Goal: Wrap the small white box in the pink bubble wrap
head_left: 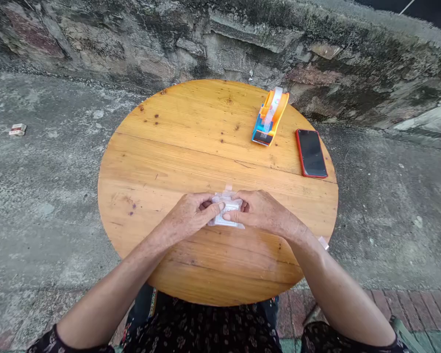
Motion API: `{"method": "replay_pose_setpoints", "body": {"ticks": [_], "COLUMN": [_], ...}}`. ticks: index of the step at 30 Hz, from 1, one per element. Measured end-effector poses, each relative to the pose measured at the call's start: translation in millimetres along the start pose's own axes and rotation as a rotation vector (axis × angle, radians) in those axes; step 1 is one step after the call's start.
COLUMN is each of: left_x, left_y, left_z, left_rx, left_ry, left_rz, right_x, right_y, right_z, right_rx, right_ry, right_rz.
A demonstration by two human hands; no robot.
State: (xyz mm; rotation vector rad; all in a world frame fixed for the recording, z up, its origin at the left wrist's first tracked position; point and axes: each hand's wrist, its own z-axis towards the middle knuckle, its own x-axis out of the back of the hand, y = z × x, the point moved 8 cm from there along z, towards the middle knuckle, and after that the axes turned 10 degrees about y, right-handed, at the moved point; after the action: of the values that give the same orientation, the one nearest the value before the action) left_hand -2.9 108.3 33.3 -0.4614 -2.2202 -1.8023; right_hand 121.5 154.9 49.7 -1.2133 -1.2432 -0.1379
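Observation:
A small white packet wrapped in clear plastic (226,214) lies on the round wooden table (191,147), near its front middle. My left hand (191,213) and my right hand (259,211) both close on it from either side, thumbs pressing on its top. A short strip of clear tape sticks up from the packet's far edge. Most of the packet is hidden under my fingers.
An orange and blue tape dispenser (270,117) stands at the table's back right. A red-cased phone (310,152) lies face up beside it near the right rim. A stone wall (220,39) runs behind the table. A small box (17,129) lies on the concrete ground at left.

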Motion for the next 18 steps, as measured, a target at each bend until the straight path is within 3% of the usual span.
{"method": "replay_pose_setpoints", "body": {"ticks": [9, 18], "left_x": [-5.1, 0.9], "left_y": [-7.3, -9.2], "left_z": [1.0, -4.8], "left_rx": [0.061, -0.024], "left_ry": [-0.045, 0.119], "left_rz": [0.001, 0.038], "right_x": [4.9, -0.5], "right_y": [-3.5, 7.4], "right_z": [-23.1, -32.8], "right_rx": [-0.027, -0.055], "right_ry": [0.166, 0.224], "right_rz": [-0.095, 0.099]}}
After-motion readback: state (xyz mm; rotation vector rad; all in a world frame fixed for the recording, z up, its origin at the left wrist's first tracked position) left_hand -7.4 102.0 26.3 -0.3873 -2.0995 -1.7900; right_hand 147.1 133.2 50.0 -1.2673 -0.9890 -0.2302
